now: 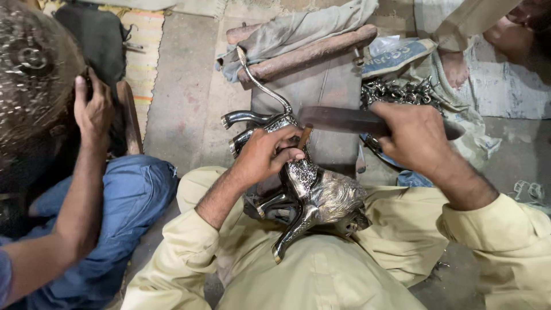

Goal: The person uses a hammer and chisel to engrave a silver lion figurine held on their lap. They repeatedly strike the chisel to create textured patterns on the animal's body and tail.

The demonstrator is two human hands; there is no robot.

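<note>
A shiny metal animal figure (pixel 321 198) with a maned head, thin legs and a curled tail lies across my lap. My left hand (pixel 267 154) presses on its body and pinches a small chisel-like punch (pixel 303 136) against the metal. My right hand (pixel 416 138) grips a dark flat hammer-like bar (pixel 338 119) held level just above the punch. Both my sleeves are pale khaki.
A wooden block wrapped in grey cloth (pixel 304 51) stands in front of my knees. A heap of small metal parts (pixel 402 92) lies on a sack at the right. Another person in blue trousers (pixel 123 201) sits at my left, hand (pixel 94 112) raised to the head.
</note>
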